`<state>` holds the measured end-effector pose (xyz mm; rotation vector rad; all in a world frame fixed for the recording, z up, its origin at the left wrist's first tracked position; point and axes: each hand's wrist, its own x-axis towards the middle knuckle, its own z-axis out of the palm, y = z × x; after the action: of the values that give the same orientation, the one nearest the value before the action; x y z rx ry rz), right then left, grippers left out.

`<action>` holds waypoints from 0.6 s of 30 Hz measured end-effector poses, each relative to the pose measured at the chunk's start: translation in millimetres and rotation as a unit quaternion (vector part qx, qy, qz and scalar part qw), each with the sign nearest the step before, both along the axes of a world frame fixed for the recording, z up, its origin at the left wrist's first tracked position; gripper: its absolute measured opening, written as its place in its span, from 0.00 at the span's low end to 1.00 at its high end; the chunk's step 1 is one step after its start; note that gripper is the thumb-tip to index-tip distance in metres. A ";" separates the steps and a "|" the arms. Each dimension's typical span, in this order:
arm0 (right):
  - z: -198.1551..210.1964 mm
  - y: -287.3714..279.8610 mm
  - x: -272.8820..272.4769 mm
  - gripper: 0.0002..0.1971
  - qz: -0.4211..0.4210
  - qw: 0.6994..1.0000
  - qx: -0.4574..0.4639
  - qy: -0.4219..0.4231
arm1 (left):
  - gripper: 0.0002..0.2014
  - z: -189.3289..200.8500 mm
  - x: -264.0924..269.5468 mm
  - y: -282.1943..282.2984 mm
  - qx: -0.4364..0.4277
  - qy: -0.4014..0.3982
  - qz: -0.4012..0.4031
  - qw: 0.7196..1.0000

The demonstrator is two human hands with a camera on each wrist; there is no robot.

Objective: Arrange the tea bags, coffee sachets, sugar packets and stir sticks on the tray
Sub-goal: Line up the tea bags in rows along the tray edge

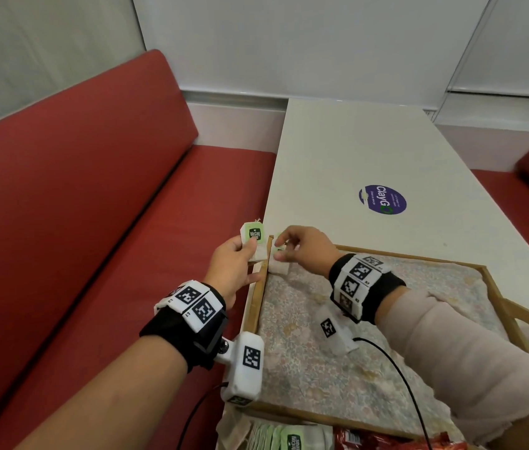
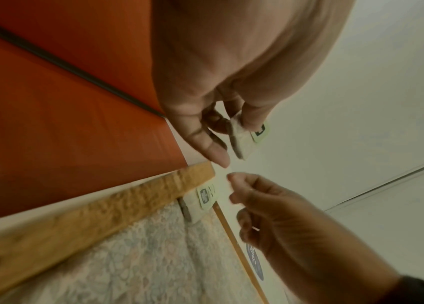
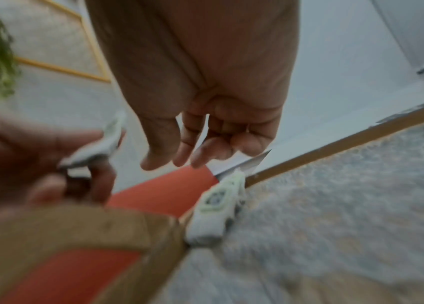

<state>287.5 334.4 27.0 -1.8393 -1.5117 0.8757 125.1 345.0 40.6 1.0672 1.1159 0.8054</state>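
A wooden tray (image 1: 496,300) lined with floral cloth lies on the white table. My left hand (image 1: 246,245) hovers just outside its far-left corner and pinches a green-labelled tea bag (image 1: 252,233) between thumb and fingers; the left wrist view shows this tea bag (image 2: 242,139) edge-on. Another tea bag (image 1: 278,267) lies inside that corner against the rim (image 2: 101,209). My right hand (image 1: 284,246) hangs right above it with loosely curled fingers (image 3: 200,156) and holds nothing; in the right wrist view the lying tea bag (image 3: 215,203) is apart from them.
More green-labelled tea bags (image 1: 292,440) and red sachets (image 1: 354,438) are piled in front of the tray's near edge. A red bench (image 1: 94,222) runs along the left of the table (image 1: 370,151), which bears a purple sticker (image 1: 383,199). A black cable (image 1: 399,371) crosses the tray.
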 end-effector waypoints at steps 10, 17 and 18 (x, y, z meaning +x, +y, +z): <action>34.8 -14.9 -6.5 0.08 0.001 0.989 0.003 0.149 | 0.05 -11.6 9.2 -1.9 0.082 0.049 -0.027 0.995; 23.5 -14.5 -1.1 0.06 -0.034 0.990 -0.001 0.135 | 0.05 -21.1 7.2 0.4 0.105 0.066 -0.009 0.992; 20.0 -13.3 1.2 0.05 -0.040 0.992 -0.007 0.116 | 0.06 -22.6 5.4 1.2 0.110 0.076 -0.011 0.991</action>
<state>288.7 321.2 47.0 -1.7274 -1.2822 1.0242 130.5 346.2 18.0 1.3414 1.1584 0.8543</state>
